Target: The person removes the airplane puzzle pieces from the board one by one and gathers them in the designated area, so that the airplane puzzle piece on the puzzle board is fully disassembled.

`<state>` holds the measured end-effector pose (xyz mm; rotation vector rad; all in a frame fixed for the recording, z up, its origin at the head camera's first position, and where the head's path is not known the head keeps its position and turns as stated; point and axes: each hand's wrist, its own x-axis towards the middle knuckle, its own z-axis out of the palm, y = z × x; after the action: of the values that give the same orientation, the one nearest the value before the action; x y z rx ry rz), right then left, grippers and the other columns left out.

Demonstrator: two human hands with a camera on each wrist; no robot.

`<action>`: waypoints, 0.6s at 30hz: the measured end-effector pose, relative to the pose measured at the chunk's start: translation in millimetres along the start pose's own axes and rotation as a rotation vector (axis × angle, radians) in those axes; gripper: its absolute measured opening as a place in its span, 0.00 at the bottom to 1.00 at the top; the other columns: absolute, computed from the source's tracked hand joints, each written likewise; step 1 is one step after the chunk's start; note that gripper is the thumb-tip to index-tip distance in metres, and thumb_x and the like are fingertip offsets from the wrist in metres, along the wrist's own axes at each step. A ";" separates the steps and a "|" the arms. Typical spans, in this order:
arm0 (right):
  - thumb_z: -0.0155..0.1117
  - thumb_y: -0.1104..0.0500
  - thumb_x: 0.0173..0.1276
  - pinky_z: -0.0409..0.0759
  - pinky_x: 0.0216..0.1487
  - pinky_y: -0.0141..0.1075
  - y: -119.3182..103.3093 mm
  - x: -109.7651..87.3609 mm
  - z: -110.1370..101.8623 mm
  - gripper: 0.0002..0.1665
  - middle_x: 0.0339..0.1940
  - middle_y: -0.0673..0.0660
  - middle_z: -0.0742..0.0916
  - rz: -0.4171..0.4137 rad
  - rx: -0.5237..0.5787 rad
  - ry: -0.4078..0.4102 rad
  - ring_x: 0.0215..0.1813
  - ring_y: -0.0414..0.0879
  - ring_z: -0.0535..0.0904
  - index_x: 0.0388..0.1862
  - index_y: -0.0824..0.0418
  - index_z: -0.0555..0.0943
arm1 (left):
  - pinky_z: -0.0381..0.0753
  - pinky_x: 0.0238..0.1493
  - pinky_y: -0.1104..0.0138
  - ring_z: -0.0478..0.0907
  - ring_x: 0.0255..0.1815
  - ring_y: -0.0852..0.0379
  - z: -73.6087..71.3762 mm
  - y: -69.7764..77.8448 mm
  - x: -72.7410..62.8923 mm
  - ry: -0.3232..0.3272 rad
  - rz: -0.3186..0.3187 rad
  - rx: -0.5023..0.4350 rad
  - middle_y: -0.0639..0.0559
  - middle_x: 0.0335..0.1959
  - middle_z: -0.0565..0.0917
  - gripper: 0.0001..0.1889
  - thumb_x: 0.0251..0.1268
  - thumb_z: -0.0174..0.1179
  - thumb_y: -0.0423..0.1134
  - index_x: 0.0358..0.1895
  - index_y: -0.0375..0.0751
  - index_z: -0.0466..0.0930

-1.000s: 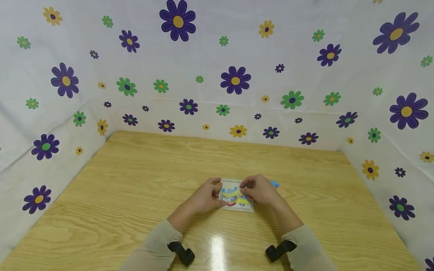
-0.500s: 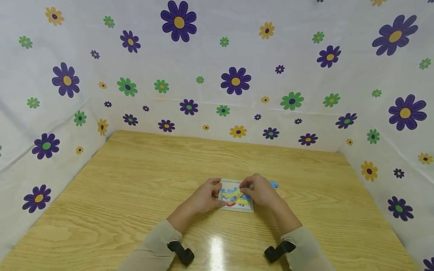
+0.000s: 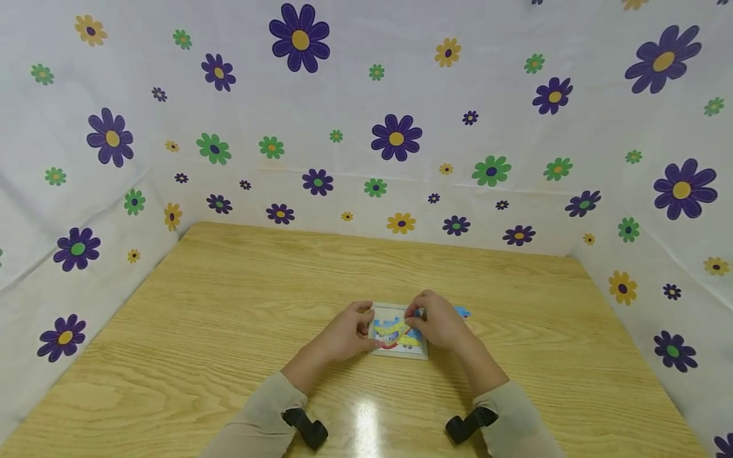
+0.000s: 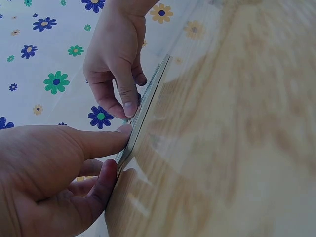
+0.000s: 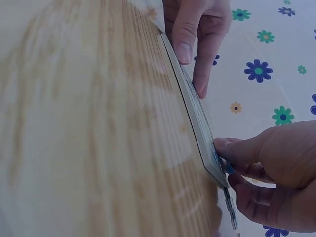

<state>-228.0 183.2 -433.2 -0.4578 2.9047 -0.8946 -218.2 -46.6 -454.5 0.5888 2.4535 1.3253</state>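
A small jigsaw puzzle tray [image 3: 401, 356] with a pale rim lies on the table, partly filled with a yellow, blue and red picture. At its left edge my left hand [image 3: 345, 332] holds it, thumb on the rim and fingers along the side. Over the right part of the tray, my right hand [image 3: 439, 322] pinches a small puzzle piece between thumb and fingers; a bit of blue [image 5: 229, 168] shows there in the right wrist view. Most of that piece is hidden by the fingers. Another blue puzzle piece [image 3: 462, 312] lies just beyond the right hand.
The wooden table [image 3: 258, 273] stretches around the tray on all sides. A white flower-patterned cloth [image 3: 343, 95] hangs along the back and both sides. Black wrist cameras sit on both sleeves.
The right hand's fingers have shifted slightly over the tray and still pinch the piece. The left hand has stayed at the tray's left edge.
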 end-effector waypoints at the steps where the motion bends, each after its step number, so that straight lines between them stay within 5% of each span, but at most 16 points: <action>1: 0.68 0.61 0.69 0.77 0.41 0.39 -0.2 0.0 -0.6 0.04 0.45 0.57 0.83 0.011 0.005 0.005 0.36 0.45 0.75 0.41 0.60 0.85 | 0.70 0.37 0.70 0.69 0.39 0.57 -0.1 0.2 -0.2 0.000 -0.003 0.000 0.42 0.58 0.74 0.42 0.63 0.69 0.35 0.76 0.29 0.57; 5: 0.67 0.62 0.70 0.79 0.45 0.42 2.5 -0.2 -5.8 0.10 0.45 0.58 0.84 0.026 0.021 0.007 0.41 0.48 0.77 0.49 0.60 0.84 | 0.70 0.38 0.69 0.69 0.39 0.57 -0.1 0.9 -0.2 -0.002 -0.007 0.004 0.43 0.57 0.74 0.42 0.63 0.69 0.36 0.76 0.28 0.57; 10: 0.64 0.62 0.72 0.79 0.45 0.41 11.4 -1.9 -18.6 0.09 0.43 0.57 0.85 0.053 0.043 -0.042 0.42 0.48 0.78 0.47 0.60 0.86 | 0.68 0.36 0.69 0.67 0.34 0.58 0.0 1.5 -0.2 -0.009 -0.005 0.013 0.46 0.49 0.75 0.42 0.64 0.69 0.36 0.76 0.29 0.55; 18: 0.61 0.66 0.73 0.83 0.37 0.36 30.2 -5.9 -36.9 0.13 0.48 0.65 0.83 0.196 0.241 -0.094 0.35 0.44 0.84 0.52 0.71 0.80 | 0.68 0.36 0.69 0.66 0.33 0.58 0.1 1.5 -1.7 -0.013 0.001 0.000 0.46 0.47 0.74 0.43 0.64 0.69 0.35 0.77 0.28 0.54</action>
<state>-235.8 228.6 -419.6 -0.1874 2.6537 -1.1367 -216.4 -46.7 -453.1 0.5969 2.4436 1.3174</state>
